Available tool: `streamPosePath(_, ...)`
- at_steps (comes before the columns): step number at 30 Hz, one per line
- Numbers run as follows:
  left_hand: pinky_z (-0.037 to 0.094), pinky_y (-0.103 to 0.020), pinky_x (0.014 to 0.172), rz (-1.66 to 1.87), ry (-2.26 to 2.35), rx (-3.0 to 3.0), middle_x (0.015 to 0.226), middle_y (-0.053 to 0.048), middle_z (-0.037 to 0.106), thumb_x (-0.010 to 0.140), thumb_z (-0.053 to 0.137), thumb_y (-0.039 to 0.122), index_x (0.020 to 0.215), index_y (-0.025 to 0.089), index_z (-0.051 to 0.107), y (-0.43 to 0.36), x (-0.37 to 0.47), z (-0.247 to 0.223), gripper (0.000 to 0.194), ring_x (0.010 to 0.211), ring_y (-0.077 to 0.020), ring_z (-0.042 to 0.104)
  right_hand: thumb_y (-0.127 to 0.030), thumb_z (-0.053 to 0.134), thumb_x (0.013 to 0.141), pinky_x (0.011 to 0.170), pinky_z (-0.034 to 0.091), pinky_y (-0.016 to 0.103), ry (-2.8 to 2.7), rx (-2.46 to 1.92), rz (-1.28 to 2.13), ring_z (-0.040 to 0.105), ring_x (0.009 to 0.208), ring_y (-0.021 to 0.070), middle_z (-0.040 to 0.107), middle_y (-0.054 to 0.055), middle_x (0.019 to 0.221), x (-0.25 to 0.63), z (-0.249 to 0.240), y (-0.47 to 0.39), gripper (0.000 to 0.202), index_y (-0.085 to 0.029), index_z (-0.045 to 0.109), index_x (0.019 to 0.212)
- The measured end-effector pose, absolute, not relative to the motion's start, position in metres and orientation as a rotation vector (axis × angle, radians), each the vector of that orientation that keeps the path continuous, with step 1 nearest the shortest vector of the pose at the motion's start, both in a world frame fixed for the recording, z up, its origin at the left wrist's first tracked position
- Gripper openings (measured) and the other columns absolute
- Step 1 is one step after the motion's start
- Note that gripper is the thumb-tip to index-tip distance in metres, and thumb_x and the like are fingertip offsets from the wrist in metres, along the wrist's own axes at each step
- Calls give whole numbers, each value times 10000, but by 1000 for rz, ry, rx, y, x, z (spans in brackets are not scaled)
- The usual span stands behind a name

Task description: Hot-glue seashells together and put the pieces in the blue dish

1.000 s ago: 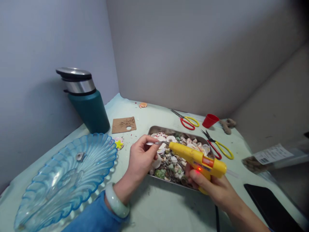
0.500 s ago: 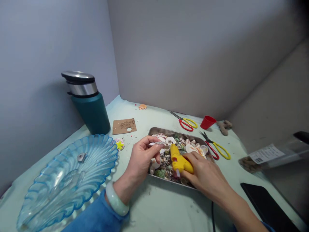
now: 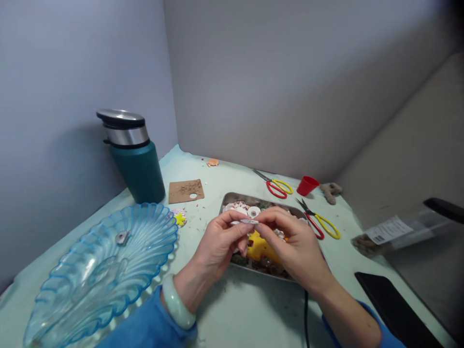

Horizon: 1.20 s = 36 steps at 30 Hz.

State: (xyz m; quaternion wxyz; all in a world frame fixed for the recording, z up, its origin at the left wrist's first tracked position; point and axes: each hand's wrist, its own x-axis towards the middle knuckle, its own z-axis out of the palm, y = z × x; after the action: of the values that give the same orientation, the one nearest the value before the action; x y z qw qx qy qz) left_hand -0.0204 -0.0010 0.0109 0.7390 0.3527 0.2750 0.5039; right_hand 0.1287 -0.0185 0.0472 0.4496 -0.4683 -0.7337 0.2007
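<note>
My left hand is closed, thumb and index finger pinching a small flat whitish piece seen edge-on. My right hand has its thumb and fingertips closed on the other end of the same piece; its exact kind is too small to tell. Below the hands, a yellow glue gun rests in the metal tray of seashells, partly hidden by my right hand. A white disc with a hole lies among the shells behind my fingers.
A blue scalloped glass dish is at the left, near a teal bottle and a brown card. Two scissors, a red cup, a labelled plastic bag and a black flat object are rightward. A black cord runs toward me.
My right hand has let go of the glue gun, which now lies in the tray. It has moved up and left to pinch the whitish piece together with my left hand.
</note>
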Motion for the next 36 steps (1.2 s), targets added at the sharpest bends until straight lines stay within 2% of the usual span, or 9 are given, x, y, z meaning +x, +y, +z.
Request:
streamPosePath(8, 361, -168, 423, 1093, 644, 735, 450, 77, 526, 689, 782, 281, 769, 170, 619, 0, -21, 12, 213, 365, -42, 426, -238, 597, 871, 657, 468, 280, -1666, -1104, 626, 593, 751, 163, 629, 32, 847, 128, 35, -14, 77, -207, 650, 825)
streamPosePath(12, 337, -164, 413, 1110, 707, 794, 463, 65, 560, 669, 798, 290, 762, 165, 616, -1, -19, 12, 240, 365, -47, 460, -263, 602, 860, 624, 459, 265, -1606, -1117, 691, 572, 698, 152, 602, 18, 781, 127, 33, -14, 93, -202, 633, 796)
streamPosePath(19, 348, -164, 429, 1119, 751, 848, 487, 51, 587, 678, 792, 289, 729, 150, 618, -3, -17, 16, 228, 383, -42, 466, -340, 640, 824, 560, 450, 232, -1348, -1058, 1031, 517, 594, 119, 547, -30, 666, 121, 30, -14, 136, -209, 604, 815)
streamPosePath(25, 416, -170, 506, 1072, 758, 794, 571, 25, 617, 669, 807, 266, 839, 138, 643, -1, -17, 14, 269, 480, -63, 536, -339, 647, 816, 581, 462, 242, -1314, -1074, 971, 526, 592, 121, 543, -38, 647, 129, 35, -14, 139, -211, 600, 842)
streamPosePath(31, 491, -205, 547, 1068, 636, 478, 674, -34, 643, 855, 620, 240, 884, 103, 645, 4, -19, 17, 143, 528, -89, 577, -341, 659, 805, 521, 428, 222, -1305, -1136, 1079, 496, 539, 104, 533, -49, 587, 134, 32, -11, 154, -199, 599, 803)
streamPosePath(36, 555, -301, 762, 1017, 498, 286, 909, -155, 691, 893, 470, 124, 915, 72, 634, 7, -19, 21, 173, 831, -196, 687, -336, 662, 814, 514, 377, 209, -1258, -1127, 1225, 446, 511, 83, 527, -56, 550, 135, 30, -9, 166, -185, 604, 777)
